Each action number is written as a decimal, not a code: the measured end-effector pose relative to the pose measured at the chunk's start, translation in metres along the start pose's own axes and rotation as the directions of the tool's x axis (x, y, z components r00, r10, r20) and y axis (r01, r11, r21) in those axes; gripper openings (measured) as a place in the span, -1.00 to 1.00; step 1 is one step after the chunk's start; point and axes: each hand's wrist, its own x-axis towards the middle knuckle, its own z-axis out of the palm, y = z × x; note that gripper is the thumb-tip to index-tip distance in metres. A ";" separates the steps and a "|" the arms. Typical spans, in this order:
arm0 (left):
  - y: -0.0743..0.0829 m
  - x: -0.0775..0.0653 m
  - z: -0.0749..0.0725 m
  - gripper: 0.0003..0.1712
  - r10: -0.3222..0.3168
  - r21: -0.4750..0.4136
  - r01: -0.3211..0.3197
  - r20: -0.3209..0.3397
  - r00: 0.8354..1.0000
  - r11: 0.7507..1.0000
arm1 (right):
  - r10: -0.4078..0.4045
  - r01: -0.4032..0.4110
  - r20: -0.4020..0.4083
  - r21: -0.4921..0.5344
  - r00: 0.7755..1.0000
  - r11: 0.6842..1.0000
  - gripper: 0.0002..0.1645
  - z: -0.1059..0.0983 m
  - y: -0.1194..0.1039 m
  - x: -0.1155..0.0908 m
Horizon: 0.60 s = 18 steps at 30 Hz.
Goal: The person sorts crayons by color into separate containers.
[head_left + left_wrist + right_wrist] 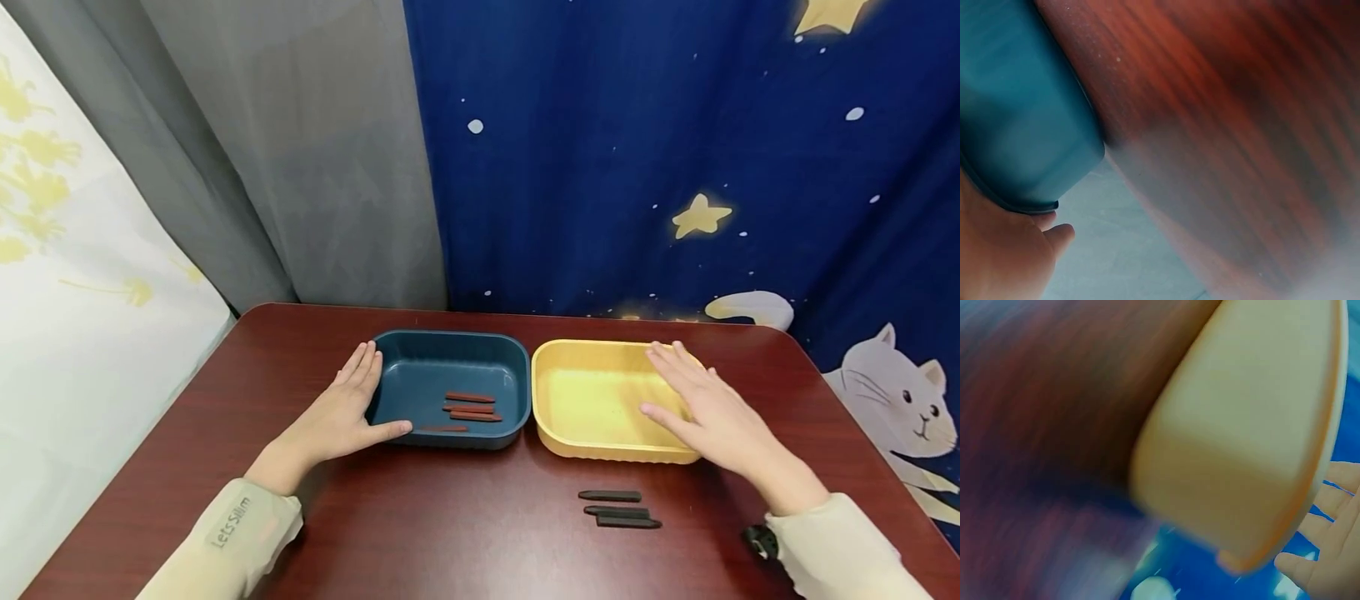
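My left hand [347,412] lies along the left end of a dark blue plastic tray [408,375], fingers straight and thumb at the front rim. Inside that tray are several reddish-brown crayons [477,417]. At the right end of a yellow plastic tray [585,400], my right hand [708,412] has its fingers extended and thumb spread. Its fingers are beyond the yellow rim [1329,425] in the right wrist view; contact is unclear. Three black crayons [609,496] lie on the table in front of the yellow tray. Neither hand grips a crayon.
The trays stand side by side near the back of a reddish-brown table [450,525]. Behind it hang a grey curtain [322,167] and a blue star-patterned curtain [570,183]. White patterned cloth [82,333] hangs at the left.
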 end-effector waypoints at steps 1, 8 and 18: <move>0.000 0.001 -0.001 0.40 -0.003 0.004 0.003 0.004 1.000 1.000 | 0.012 -0.012 -0.005 0.008 1.000 1.000 -0.07 -0.001 0.007 -0.003; -0.001 0.003 -0.001 0.40 -0.002 0.018 0.002 0.016 1.000 1.000 | 0.004 -0.004 -0.015 0.013 1.000 1.000 -0.07 0.000 0.050 -0.017; 0.000 0.003 -0.002 0.39 -0.002 0.029 0.002 0.023 1.000 1.000 | -0.046 0.046 -0.002 -0.054 0.999 0.997 0.15 0.003 0.073 -0.024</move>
